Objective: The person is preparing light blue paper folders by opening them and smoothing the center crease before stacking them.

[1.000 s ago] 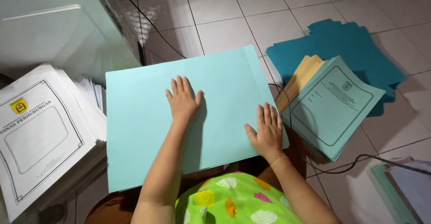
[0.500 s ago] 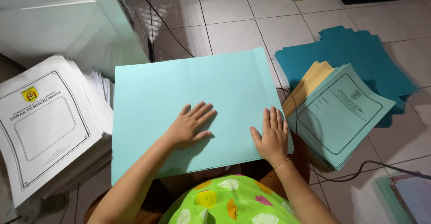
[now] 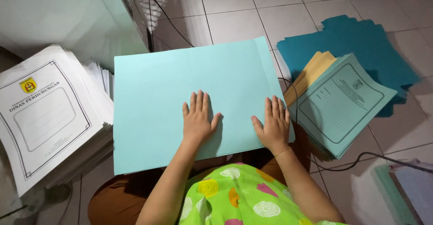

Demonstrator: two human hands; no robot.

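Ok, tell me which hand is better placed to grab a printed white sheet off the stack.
Probably the left hand. It lies flat on the light blue folder, nearer the white printed stack at the folder's left. The right hand rests by the folder's right edge, farther away.

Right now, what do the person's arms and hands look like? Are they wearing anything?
Both arms are bare, with no sleeves reaching the forearms. The left hand has no rings, watch or glove that I can see. The right hand is bare too, but a thin gold-coloured bracelet circles its wrist. Below the arms shows bright green clothing with yellow, pink, orange and white round swirls.
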